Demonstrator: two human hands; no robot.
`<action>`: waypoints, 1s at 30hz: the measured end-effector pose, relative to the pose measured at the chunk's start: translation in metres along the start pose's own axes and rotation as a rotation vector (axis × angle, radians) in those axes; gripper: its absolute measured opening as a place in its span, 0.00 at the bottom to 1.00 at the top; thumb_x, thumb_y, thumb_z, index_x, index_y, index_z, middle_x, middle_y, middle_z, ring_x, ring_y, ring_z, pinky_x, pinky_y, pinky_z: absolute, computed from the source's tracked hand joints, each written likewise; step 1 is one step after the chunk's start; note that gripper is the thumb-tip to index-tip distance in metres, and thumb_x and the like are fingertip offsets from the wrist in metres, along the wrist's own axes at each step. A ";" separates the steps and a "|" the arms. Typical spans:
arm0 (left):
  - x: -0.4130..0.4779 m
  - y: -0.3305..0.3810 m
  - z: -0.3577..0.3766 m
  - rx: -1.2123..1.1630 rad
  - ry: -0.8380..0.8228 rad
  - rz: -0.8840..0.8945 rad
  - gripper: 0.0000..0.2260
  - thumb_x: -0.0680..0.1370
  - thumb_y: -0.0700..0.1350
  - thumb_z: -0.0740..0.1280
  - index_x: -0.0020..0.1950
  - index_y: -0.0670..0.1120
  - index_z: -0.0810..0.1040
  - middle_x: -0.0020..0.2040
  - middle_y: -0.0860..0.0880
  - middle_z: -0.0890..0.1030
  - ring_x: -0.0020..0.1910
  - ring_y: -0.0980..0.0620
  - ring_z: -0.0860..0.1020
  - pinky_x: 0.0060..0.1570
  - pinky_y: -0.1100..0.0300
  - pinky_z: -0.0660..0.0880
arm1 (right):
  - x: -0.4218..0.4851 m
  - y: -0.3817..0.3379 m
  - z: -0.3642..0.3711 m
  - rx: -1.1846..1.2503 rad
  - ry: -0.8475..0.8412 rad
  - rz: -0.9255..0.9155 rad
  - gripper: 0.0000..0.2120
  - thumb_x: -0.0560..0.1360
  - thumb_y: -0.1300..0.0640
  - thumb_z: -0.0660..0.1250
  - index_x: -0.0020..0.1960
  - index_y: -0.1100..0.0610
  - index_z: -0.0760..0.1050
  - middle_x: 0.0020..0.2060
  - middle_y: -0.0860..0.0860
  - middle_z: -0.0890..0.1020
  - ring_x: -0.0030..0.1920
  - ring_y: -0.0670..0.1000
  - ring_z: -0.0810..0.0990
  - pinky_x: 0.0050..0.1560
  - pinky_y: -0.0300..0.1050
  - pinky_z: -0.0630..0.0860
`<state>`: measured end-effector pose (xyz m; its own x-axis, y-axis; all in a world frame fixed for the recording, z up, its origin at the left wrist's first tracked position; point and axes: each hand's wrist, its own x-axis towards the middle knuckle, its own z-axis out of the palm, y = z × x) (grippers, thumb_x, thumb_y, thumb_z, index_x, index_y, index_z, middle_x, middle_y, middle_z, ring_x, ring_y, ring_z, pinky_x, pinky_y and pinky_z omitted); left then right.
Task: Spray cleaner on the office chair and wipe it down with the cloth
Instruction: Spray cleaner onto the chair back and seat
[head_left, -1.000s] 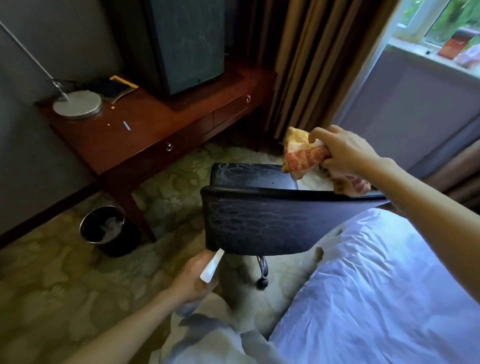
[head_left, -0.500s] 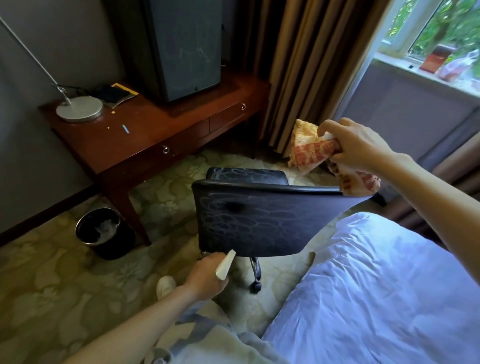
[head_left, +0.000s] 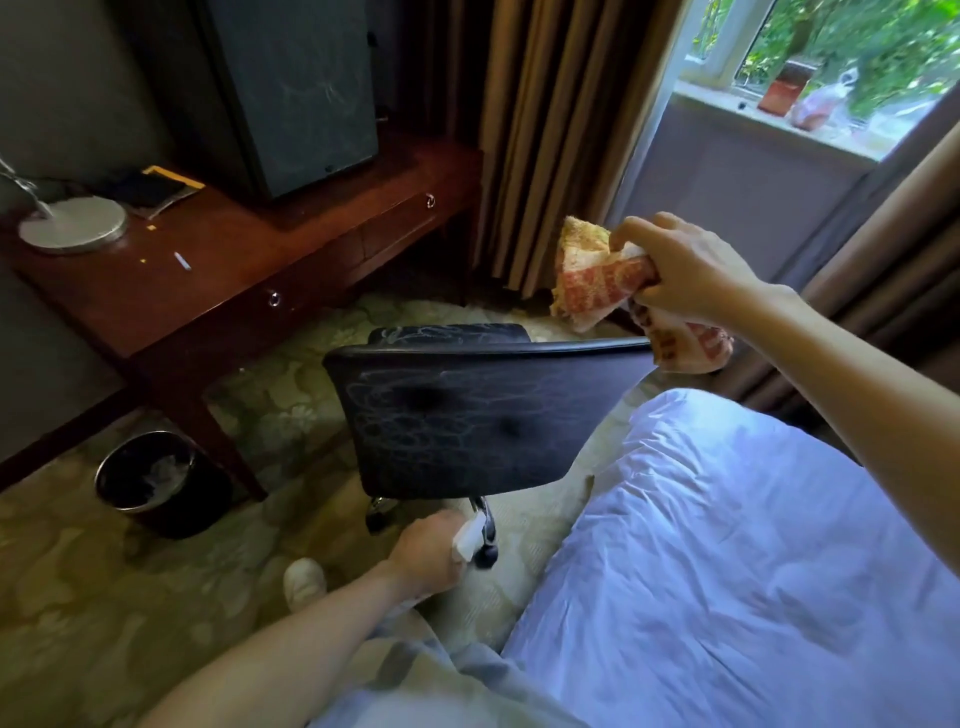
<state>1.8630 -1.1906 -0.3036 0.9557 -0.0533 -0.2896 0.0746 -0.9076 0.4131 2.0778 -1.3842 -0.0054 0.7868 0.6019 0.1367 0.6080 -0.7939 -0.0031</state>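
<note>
The office chair (head_left: 483, 421) stands on the carpet between the bed (head_left: 727, 545) and the wooden worktop (head_left: 218, 291), its dark, cracked backrest facing the person. It sits on castors, so it will probably roll or swivel under a push; bracing the stiff top edge of the backrest looks the safest hold. The cloth (head_left: 592, 280), soft and light, is bunched in the right hand (head_left: 685, 270), whose grip is curled tight round it above the backrest's right end; whether its hanging fold touches the edge cannot be told. Low down by the chair's base, the left hand (head_left: 431, 556) closes its grip on a small white object (head_left: 470, 538), possibly the sprayer. A waste bin (head_left: 145, 478) stands under the worktop.
</note>
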 end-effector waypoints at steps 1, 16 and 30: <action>-0.002 0.000 0.002 -0.003 -0.009 -0.002 0.13 0.76 0.43 0.61 0.61 0.42 0.71 0.59 0.45 0.74 0.57 0.43 0.75 0.52 0.54 0.71 | -0.003 0.003 0.000 0.000 -0.001 0.005 0.22 0.70 0.61 0.69 0.60 0.46 0.67 0.48 0.51 0.69 0.45 0.58 0.72 0.42 0.50 0.72; -0.057 -0.071 0.018 -0.145 0.032 -0.345 0.18 0.74 0.47 0.67 0.63 0.49 0.71 0.59 0.49 0.77 0.57 0.50 0.76 0.55 0.58 0.74 | -0.018 0.009 0.002 0.028 0.027 -0.015 0.22 0.70 0.61 0.69 0.60 0.46 0.67 0.51 0.55 0.72 0.45 0.58 0.72 0.42 0.50 0.72; -0.095 -0.094 0.020 -0.086 0.025 -0.429 0.18 0.73 0.48 0.70 0.60 0.53 0.71 0.57 0.52 0.78 0.54 0.52 0.76 0.48 0.63 0.73 | -0.004 -0.012 0.001 0.063 0.037 -0.074 0.22 0.70 0.61 0.68 0.61 0.46 0.68 0.51 0.54 0.71 0.44 0.57 0.72 0.39 0.48 0.68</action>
<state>1.7597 -1.1083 -0.3323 0.8395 0.3323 -0.4299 0.4888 -0.8075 0.3303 2.0676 -1.3765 -0.0067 0.7355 0.6544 0.1756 0.6709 -0.7396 -0.0536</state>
